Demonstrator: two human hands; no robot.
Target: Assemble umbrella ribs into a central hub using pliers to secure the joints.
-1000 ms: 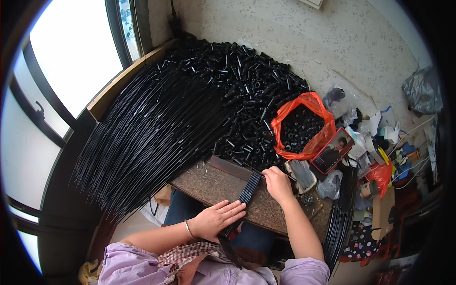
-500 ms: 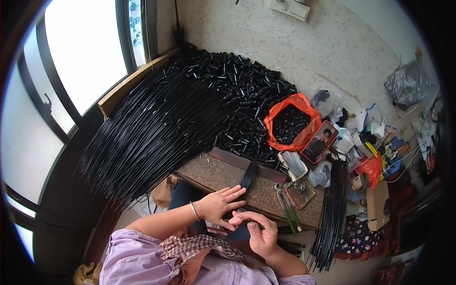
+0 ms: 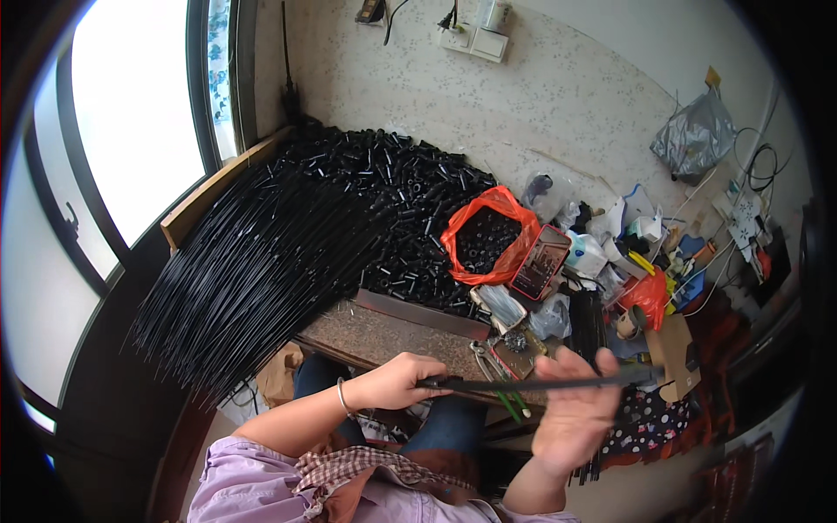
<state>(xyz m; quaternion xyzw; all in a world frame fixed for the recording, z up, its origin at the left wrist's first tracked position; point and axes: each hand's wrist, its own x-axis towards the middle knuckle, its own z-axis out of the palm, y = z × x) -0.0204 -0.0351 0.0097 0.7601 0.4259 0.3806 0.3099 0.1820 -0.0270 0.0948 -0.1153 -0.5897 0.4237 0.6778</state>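
My left hand [image 3: 403, 381] is closed around one end of a bundle of thin black rods [image 3: 514, 383], held level above the table's front edge. The bundle stretches right, across the palm of my right hand [image 3: 575, 414], and its far end is blurred. My right hand's fingers are stretched up and apart, not wrapped round the rods. Below the bundle, green-handled pliers [image 3: 510, 392] lie partly hidden on the brown speckled table [image 3: 392, 336].
Long black rods [image 3: 253, 279] spread over the left side. Short black tubes [image 3: 392, 174] are heaped behind a low barrier [image 3: 423, 315]. An orange-red bag [image 3: 449, 240] of small black parts, a phone [image 3: 540, 261] and clutter stand right. More rods [image 3: 586, 327] hang at the table's right end.
The left hand has gone from flat on the table edge to gripping the rod bundle, now lifted and turned sideways. The right hand has moved right and opened. The view has shifted.
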